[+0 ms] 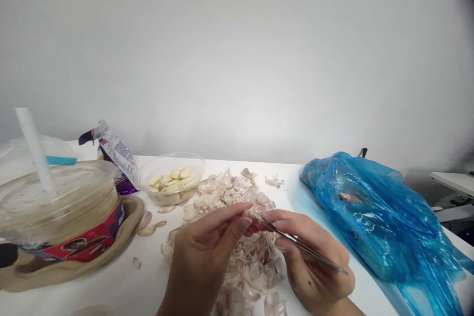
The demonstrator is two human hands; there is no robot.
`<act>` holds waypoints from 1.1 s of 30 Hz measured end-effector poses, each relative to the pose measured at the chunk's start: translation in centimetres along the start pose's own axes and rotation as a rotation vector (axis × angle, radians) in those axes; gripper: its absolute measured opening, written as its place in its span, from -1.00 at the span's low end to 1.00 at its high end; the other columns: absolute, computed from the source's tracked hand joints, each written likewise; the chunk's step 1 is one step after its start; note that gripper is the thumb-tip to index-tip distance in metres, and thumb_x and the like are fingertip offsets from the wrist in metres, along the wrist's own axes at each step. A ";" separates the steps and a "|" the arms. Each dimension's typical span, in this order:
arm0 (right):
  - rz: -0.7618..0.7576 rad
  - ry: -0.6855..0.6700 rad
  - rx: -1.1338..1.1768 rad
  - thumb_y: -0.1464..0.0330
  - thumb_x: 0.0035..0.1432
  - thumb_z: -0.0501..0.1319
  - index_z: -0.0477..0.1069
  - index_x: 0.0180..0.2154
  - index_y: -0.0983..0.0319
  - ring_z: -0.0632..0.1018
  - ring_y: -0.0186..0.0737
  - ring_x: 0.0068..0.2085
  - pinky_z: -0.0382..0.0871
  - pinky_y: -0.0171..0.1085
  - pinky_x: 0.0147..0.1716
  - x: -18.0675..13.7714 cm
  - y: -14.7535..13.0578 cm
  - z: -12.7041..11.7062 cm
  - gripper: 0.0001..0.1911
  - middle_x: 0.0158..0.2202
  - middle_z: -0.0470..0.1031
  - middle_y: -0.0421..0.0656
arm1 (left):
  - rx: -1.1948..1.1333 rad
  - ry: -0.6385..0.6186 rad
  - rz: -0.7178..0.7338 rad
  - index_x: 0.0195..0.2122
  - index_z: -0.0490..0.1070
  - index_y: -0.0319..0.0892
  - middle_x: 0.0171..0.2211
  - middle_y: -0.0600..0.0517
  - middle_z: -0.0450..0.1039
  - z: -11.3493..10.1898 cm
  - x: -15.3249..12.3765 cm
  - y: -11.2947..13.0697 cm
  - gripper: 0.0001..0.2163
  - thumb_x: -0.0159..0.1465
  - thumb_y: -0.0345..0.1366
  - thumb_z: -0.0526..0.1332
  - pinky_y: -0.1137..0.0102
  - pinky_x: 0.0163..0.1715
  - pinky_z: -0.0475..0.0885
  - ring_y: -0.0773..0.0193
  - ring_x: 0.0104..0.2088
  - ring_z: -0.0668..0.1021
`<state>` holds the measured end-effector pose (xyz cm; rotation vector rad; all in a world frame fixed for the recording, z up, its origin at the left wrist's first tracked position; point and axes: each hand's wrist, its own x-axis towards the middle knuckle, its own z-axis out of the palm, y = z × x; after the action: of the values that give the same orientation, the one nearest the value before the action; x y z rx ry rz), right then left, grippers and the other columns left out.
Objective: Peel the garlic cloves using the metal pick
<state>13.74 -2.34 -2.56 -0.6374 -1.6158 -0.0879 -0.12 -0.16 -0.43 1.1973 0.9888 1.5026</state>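
My left hand (207,252) pinches a small garlic clove (249,215) between thumb and fingertips above a heap of papery garlic skins (237,197). My right hand (314,261) grips thin metal tweezers (296,242), whose tip meets the clove at the left fingertips. A clear plastic bowl (172,177) with several peeled cloves stands behind the heap to the left. Loose cloves (148,224) lie on the white table (148,276) near it.
A lidded drink cup with a straw (59,207) stands at the left on a brown paper bag. A crumpled blue plastic bag (374,212) covers the right side of the table. A torn snack packet (114,150) leans behind the bowl. A white wall is close behind.
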 end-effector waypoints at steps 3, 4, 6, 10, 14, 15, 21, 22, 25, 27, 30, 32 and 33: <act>-0.027 -0.010 -0.035 0.59 0.06 0.21 0.37 -0.12 0.30 0.57 -0.23 -0.22 0.53 -0.31 -0.28 0.1 -0.2 0.0 -0.69 -0.29 0.54 -0.12 | -0.027 -0.029 -0.019 -0.52 0.58 -0.02 -0.56 0.17 0.62 0.1 0.1 0.2 -0.82 -0.06 -0.49 0.31 0.64 -0.51 0.48 0.37 -0.54 0.61; -0.030 -0.019 -0.046 0.59 0.05 0.22 0.37 -0.12 0.31 0.57 -0.24 -0.23 0.53 -0.32 -0.29 0.1 -0.2 0.0 -0.69 -0.29 0.54 -0.11 | -0.030 -0.040 -0.020 -0.53 0.57 -0.03 -0.56 0.17 0.62 0.1 0.1 0.2 -0.82 -0.06 -0.50 0.31 0.64 -0.51 0.48 0.36 -0.55 0.61; -0.021 -0.040 -0.058 0.60 0.05 0.22 0.37 -0.12 0.30 0.58 -0.23 -0.24 0.53 -0.30 -0.30 0.1 -0.1 0.1 -0.69 -0.27 0.54 -0.11 | -0.029 -0.056 -0.019 -0.54 0.57 -0.04 -0.56 0.16 0.62 0.0 0.2 0.0 -0.83 -0.06 -0.50 0.31 0.64 -0.51 0.49 0.36 -0.54 0.61; 0.019 -0.028 -0.020 0.59 0.05 0.22 0.37 -0.12 0.29 0.58 -0.19 -0.25 0.55 -0.26 -0.33 0.1 0.1 0.1 -0.69 -0.26 0.53 -0.09 | 0.012 -0.073 -0.012 -0.51 0.58 -0.05 -0.53 0.14 0.62 -0.2 0.2 -0.4 -0.86 -0.04 -0.46 0.31 0.61 -0.47 0.50 0.34 -0.49 0.62; 0.047 -0.011 0.028 0.60 0.05 0.20 0.38 -0.15 0.29 0.59 -0.17 -0.30 0.56 -0.25 -0.40 0.3 0.0 0.2 -0.72 -0.28 0.53 -0.07 | 0.079 -0.054 0.010 -0.52 0.58 -0.05 -0.51 0.12 0.63 -0.2 0.1 -0.6 -0.87 -0.05 -0.44 0.32 0.58 -0.44 0.51 0.30 -0.47 0.62; 0.050 -0.003 0.031 0.60 0.05 0.20 0.39 -0.16 0.30 0.60 -0.16 -0.31 0.56 -0.25 -0.41 0.4 -0.1 0.2 -0.72 -0.29 0.53 -0.06 | 0.083 -0.053 0.006 -0.52 0.58 -0.05 -0.51 0.12 0.63 -0.2 0.0 -0.6 -0.88 -0.05 -0.43 0.32 0.57 -0.44 0.51 0.29 -0.46 0.62; 0.099 0.018 0.055 0.60 0.05 0.20 0.39 -0.16 0.29 0.60 -0.17 -0.34 0.56 -0.23 -0.42 0.2 -0.1 0.4 -0.72 -0.29 0.53 -0.06 | 0.051 -0.062 -0.034 -0.51 0.59 -0.06 -0.50 0.10 0.64 -0.2 -0.2 -0.5 -0.89 -0.07 -0.42 0.34 0.57 -0.45 0.51 0.28 -0.47 0.62; 0.104 0.024 0.056 0.59 0.05 0.19 0.39 -0.17 0.28 0.59 -0.18 -0.35 0.56 -0.23 -0.43 0.2 -0.1 0.4 -0.73 -0.30 0.53 -0.06 | 0.040 -0.061 -0.049 -0.52 0.59 -0.07 -0.50 0.10 0.64 -0.1 -0.2 -0.5 -0.89 -0.08 -0.42 0.34 0.58 -0.45 0.51 0.28 -0.47 0.62; 0.133 0.036 0.055 0.59 0.06 0.17 0.40 -0.20 0.28 0.59 -0.20 -0.38 0.56 -0.24 -0.44 0.3 -0.2 0.5 -0.76 -0.32 0.53 -0.07 | -0.033 -0.062 -0.115 -0.54 0.58 -0.07 -0.53 0.11 0.63 0.1 -0.1 -0.4 -0.89 -0.09 -0.43 0.36 0.58 -0.48 0.52 0.28 -0.50 0.62; 0.147 0.036 0.059 0.59 0.06 0.16 0.40 -0.21 0.28 0.58 -0.21 -0.39 0.56 -0.26 -0.45 0.5 -0.3 0.5 -0.77 -0.34 0.53 -0.07 | -0.089 -0.086 -0.137 -0.55 0.58 -0.08 -0.56 0.12 0.62 0.3 -0.1 -0.2 -0.88 -0.10 -0.45 0.36 0.59 -0.50 0.51 0.29 -0.52 0.62; 0.175 0.037 0.085 0.61 0.05 0.14 0.40 -0.23 0.28 0.57 -0.26 -0.43 0.54 -0.31 -0.49 0.7 -0.4 0.6 -0.76 -0.36 0.52 -0.10 | -0.133 -0.114 -0.131 -0.57 0.57 -0.09 -0.58 0.12 0.61 0.5 -0.1 0.0 -0.87 -0.09 -0.49 0.34 0.60 -0.51 0.51 0.30 -0.53 0.61; 0.190 0.057 0.097 0.62 0.05 0.13 0.40 -0.25 0.28 0.57 -0.28 -0.44 0.53 -0.33 -0.50 0.7 -0.4 0.7 -0.77 -0.38 0.52 -0.13 | -0.135 -0.124 -0.134 -0.57 0.57 -0.10 -0.58 0.11 0.61 0.5 -0.2 0.1 -0.87 -0.08 -0.50 0.33 0.59 -0.51 0.51 0.29 -0.54 0.61; 0.198 0.072 0.099 0.62 0.05 0.12 0.41 -0.27 0.28 0.57 -0.28 -0.43 0.53 -0.34 -0.50 0.8 -0.4 0.7 -0.77 -0.39 0.52 -0.13 | -0.136 -0.130 -0.138 -0.57 0.57 -0.11 -0.58 0.10 0.61 0.5 -0.3 0.1 -0.87 -0.08 -0.50 0.33 0.59 -0.51 0.51 0.30 -0.54 0.61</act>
<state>12.89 -2.15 -1.84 -0.7059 -1.4708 0.1124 0.38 -0.44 -0.32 1.0928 0.8509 1.3449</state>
